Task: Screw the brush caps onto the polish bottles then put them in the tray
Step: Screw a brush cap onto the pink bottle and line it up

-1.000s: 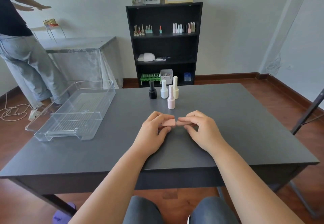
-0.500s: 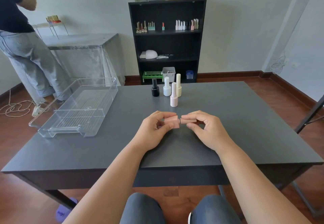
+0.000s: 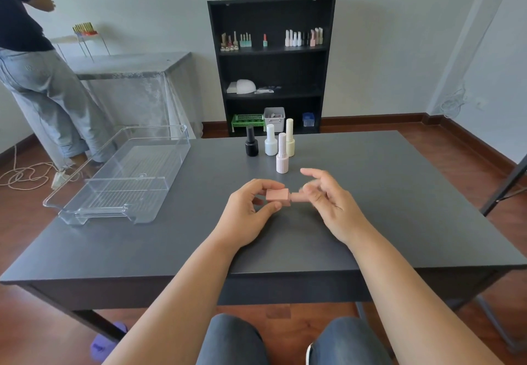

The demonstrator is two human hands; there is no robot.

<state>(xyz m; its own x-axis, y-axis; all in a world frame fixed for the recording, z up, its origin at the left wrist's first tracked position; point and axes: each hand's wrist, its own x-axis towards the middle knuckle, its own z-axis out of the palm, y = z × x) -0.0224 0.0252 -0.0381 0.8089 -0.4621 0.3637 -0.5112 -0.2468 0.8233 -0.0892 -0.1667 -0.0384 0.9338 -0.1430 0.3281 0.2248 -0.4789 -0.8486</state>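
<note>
I see my left hand point(image 3: 251, 207) pinching the pink bottle point(image 3: 278, 195) sideways above the grey table point(image 3: 385, 193). My right hand point(image 3: 328, 202) sits at its pink cap point(image 3: 298, 196), fingers partly spread and blurred. Four capped bottles stand beyond: black point(image 3: 251, 145), white point(image 3: 270, 144), cream point(image 3: 290, 142), pale pink point(image 3: 282, 153). The clear tray point(image 3: 85, 207) lies to the left.

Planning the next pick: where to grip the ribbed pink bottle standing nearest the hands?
Take the ribbed pink bottle by its wider lower body, from the near side. It stands upright, and the white bottle and cream bottle crowd close behind it.
</note>
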